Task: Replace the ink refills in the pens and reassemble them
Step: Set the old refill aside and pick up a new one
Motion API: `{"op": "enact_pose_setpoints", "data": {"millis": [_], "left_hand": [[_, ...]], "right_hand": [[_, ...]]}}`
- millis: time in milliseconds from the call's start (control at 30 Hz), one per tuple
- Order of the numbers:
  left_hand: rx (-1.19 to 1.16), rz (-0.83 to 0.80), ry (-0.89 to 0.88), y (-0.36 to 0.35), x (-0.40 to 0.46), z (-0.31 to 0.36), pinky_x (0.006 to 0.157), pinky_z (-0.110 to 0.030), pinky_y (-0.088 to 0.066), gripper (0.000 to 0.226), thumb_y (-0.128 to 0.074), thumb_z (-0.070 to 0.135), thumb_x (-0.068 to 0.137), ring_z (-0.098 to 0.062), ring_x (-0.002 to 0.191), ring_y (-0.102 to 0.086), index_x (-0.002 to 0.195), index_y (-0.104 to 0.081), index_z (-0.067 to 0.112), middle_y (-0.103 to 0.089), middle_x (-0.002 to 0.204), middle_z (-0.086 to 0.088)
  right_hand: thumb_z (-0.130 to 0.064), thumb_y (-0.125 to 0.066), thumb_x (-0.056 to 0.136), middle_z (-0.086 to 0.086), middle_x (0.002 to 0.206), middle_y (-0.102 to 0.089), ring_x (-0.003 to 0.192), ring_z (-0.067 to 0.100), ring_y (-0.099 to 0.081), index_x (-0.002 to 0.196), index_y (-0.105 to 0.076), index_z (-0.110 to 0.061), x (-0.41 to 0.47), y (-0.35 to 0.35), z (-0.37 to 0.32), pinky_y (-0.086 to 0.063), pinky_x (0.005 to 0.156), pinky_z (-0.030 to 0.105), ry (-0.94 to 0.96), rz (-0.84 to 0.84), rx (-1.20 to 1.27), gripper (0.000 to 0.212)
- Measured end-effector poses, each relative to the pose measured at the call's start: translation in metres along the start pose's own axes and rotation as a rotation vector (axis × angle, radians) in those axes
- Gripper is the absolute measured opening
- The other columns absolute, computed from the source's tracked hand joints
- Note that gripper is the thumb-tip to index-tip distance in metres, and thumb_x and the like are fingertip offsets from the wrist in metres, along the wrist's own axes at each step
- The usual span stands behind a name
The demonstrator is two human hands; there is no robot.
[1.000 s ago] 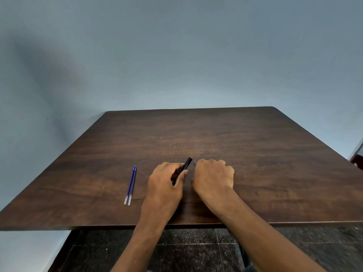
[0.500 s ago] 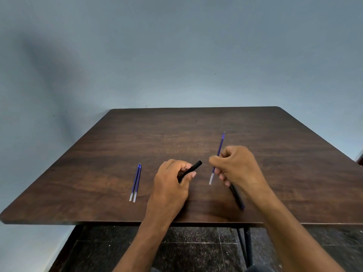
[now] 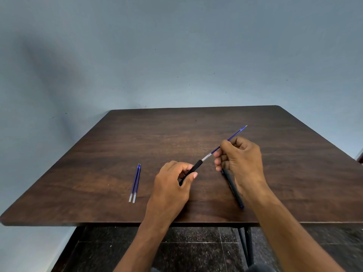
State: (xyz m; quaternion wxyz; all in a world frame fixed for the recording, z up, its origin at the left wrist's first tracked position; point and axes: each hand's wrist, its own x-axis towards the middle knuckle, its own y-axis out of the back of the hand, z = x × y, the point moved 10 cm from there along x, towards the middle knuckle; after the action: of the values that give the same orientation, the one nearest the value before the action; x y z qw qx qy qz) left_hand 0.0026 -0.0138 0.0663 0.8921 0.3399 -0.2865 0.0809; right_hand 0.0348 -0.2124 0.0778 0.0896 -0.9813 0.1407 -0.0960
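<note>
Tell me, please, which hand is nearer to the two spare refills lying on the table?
Left. The left hand is just right of the spare refills; the right hand is farther right.

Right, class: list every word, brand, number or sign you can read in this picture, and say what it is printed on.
None can be read.
Barrel in the left hand: plain black, no print shows.
Refill in the right hand: no marking visible.
Two spare refills on the table: too thin to tell.
Pen under the right hand: no legible print.
</note>
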Motion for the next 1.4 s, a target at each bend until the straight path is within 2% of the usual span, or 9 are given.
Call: {"op": "enact_pose_setpoints", "data": {"millis": [300, 500, 633, 767, 867, 967, 1200, 1300, 1400], "left_hand": [[0.004, 0.003, -0.026, 0.000, 0.000, 0.001, 0.076, -0.024, -0.053, 0.014, -0.076, 0.025, 0.087, -0.005, 0.089, -0.061, 0.099, -0.070, 0.026, -0.064, 0.091, 0.016], [0.017, 0.009, -0.027, 0.001, 0.000, 0.002, 0.079, -0.020, -0.051, 0.016, -0.076, 0.025, 0.087, -0.004, 0.091, -0.061, 0.102, -0.070, 0.024, -0.064, 0.094, 0.015], [0.004, 0.012, -0.027, 0.002, 0.000, 0.003, 0.080, -0.019, -0.050, 0.016, -0.075, 0.025, 0.088, -0.004, 0.092, -0.061, 0.103, -0.070, 0.024, -0.063, 0.095, 0.015], [0.006, 0.016, -0.026, 0.004, -0.001, 0.003, 0.079, -0.018, -0.050, 0.016, -0.074, 0.024, 0.088, -0.004, 0.092, -0.061, 0.104, -0.070, 0.024, -0.063, 0.096, 0.015], [0.011, 0.021, -0.026, 0.004, -0.001, 0.003, 0.081, -0.017, -0.049, 0.016, -0.075, 0.024, 0.088, -0.004, 0.092, -0.061, 0.104, -0.070, 0.023, -0.063, 0.096, 0.014], [0.016, 0.034, -0.029, 0.006, -0.002, 0.004, 0.082, -0.012, -0.046, 0.016, -0.076, 0.022, 0.088, -0.004, 0.092, -0.060, 0.103, -0.070, 0.022, -0.064, 0.096, 0.013], [0.050, 0.136, -0.072, 0.017, -0.006, 0.010, 0.082, -0.019, -0.048, 0.014, -0.074, 0.015, 0.088, -0.006, 0.091, -0.060, 0.102, -0.070, 0.016, -0.066, 0.096, 0.009], [-0.010, 0.252, -0.010, 0.031, -0.006, 0.002, 0.080, -0.018, -0.047, 0.011, -0.067, 0.014, 0.094, -0.005, 0.090, -0.059, 0.104, -0.070, 0.017, -0.065, 0.096, 0.010], [-0.107, 0.358, 0.105, 0.043, -0.007, -0.017, 0.079, -0.021, -0.049, 0.012, -0.060, 0.020, 0.100, -0.004, 0.090, -0.061, 0.106, -0.070, 0.021, -0.068, 0.097, 0.011]], "right_hand": [[-0.005, -0.063, 0.082, 0.014, 0.064, -0.072, 0.046, 0.020, -0.060, 0.072, -0.066, -0.009, 0.003, 0.000, 0.007, -0.049, 0.043, 0.029, 0.010, -0.019, -0.030, 0.011], [-0.009, -0.067, 0.087, 0.009, 0.065, -0.071, 0.050, 0.016, -0.059, 0.071, -0.068, -0.012, -0.004, -0.010, 0.015, -0.047, 0.047, 0.030, 0.024, -0.086, -0.198, 0.015], [-0.023, -0.075, 0.086, 0.020, 0.067, -0.068, 0.048, 0.014, -0.056, 0.074, -0.071, -0.011, -0.011, -0.019, 0.020, -0.045, 0.048, 0.031, 0.052, -0.161, -0.297, 0.017], [-0.037, -0.083, 0.080, 0.016, 0.064, -0.068, 0.049, 0.015, -0.057, 0.077, -0.076, -0.017, -0.013, -0.013, 0.017, -0.046, 0.045, 0.029, 0.044, -0.118, -0.180, 0.022], [-0.029, -0.083, 0.083, 0.008, 0.067, -0.072, 0.051, 0.014, -0.059, 0.081, -0.079, -0.018, -0.012, -0.007, 0.014, -0.047, 0.046, 0.027, 0.048, -0.075, -0.043, 0.012], [-0.023, -0.083, 0.083, 0.006, 0.068, -0.072, 0.053, 0.013, -0.060, 0.080, -0.080, -0.016, -0.015, -0.010, 0.013, -0.049, 0.047, 0.026, 0.056, -0.106, -0.013, 0.009], [-0.021, -0.083, 0.083, 0.003, 0.060, -0.067, 0.050, 0.014, -0.059, 0.069, -0.077, -0.019, -0.018, -0.024, 0.010, -0.048, 0.045, 0.025, 0.042, -0.142, -0.003, 0.015], [-0.027, -0.085, 0.079, 0.005, 0.062, -0.070, 0.052, 0.014, -0.059, 0.074, -0.079, -0.014, -0.020, -0.035, 0.002, -0.048, 0.046, 0.026, 0.082, -0.177, -0.058, 0.015], [-0.024, -0.085, 0.080, 0.003, 0.059, -0.071, 0.050, 0.009, -0.059, 0.077, -0.080, -0.019, -0.019, -0.035, 0.001, -0.049, 0.046, 0.025, 0.116, -0.125, -0.181, 0.008]]}}
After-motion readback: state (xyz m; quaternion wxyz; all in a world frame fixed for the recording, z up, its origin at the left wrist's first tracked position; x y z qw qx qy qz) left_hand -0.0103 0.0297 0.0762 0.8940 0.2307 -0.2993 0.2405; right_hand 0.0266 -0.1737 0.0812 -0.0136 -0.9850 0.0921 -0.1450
